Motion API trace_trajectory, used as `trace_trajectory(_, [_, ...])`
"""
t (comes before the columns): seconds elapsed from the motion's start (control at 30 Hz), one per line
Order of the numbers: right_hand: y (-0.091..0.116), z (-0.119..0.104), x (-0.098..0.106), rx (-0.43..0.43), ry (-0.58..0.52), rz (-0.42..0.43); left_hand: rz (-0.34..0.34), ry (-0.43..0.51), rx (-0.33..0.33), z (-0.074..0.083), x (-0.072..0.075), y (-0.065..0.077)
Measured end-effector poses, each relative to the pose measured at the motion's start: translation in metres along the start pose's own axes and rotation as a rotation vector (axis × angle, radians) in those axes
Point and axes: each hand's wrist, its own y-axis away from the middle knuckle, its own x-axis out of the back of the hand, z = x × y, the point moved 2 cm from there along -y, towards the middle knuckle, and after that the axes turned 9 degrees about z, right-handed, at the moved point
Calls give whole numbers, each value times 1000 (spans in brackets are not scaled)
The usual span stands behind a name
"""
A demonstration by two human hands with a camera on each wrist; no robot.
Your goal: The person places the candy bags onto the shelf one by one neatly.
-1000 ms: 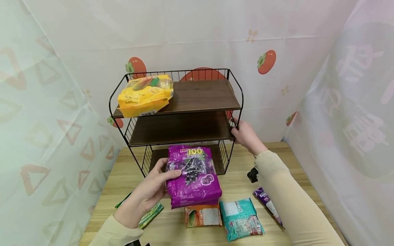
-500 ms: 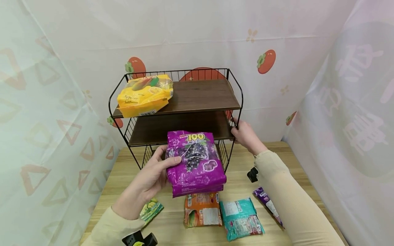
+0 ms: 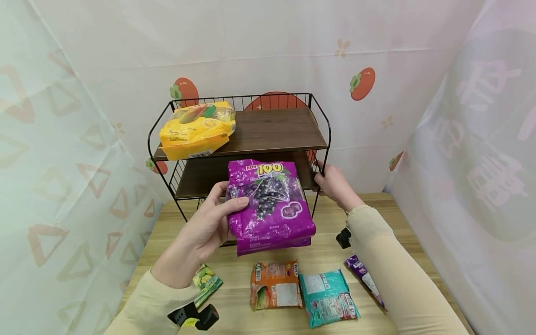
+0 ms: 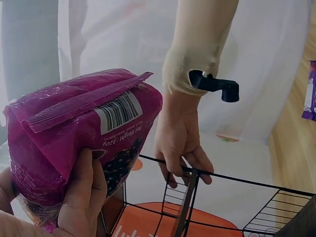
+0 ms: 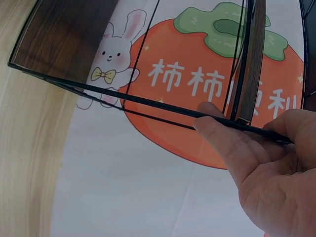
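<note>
My left hand (image 3: 205, 228) grips a purple bag of LOT 100 blackcurrant gummies (image 3: 270, 209) by its left side, thumb on the front. The bag hangs in the air before the middle and lower tiers of a black wire rack (image 3: 280, 130) with dark wooden shelves. In the left wrist view, fingers press beneath the bag's barcode side. At the rack's right side, my right hand (image 3: 335, 184) holds the frame by the middle shelf; the right wrist view has its thumb and fingers on either side of the black rod (image 5: 163, 107). The lowest shelf is mostly hidden.
A yellow mango candy bag (image 3: 197, 130) lies at the top shelf's left. On the wooden table (image 3: 238, 316) lie a green packet (image 3: 207, 284), an orange packet (image 3: 276, 286), a teal packet (image 3: 328, 298) and a purple packet (image 3: 364, 279). Fabric walls (image 3: 268, 42) surround the table.
My left hand has raised the purple gummy bag and carried it slightly right, from the lower shelf's height to the middle shelf's. The right hand stays on the rack frame.
</note>
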Motion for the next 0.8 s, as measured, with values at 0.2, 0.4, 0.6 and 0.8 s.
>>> trace_trajectory(0.2, [0,0,0,1,15,6,-32,1,-19,7,-7,-2])
trace_trajectory(0.4, [-1,0,0,13,18,12,-45,10,-57,14,-16,-4])
trace_trajectory(0.6, [-2,1,-1,23,69,18,-44,10,-91,20,-23,-7])
trace_trajectory(0.8, [-2,0,1,74,148,42,-47,15,-121,26,-29,-11])
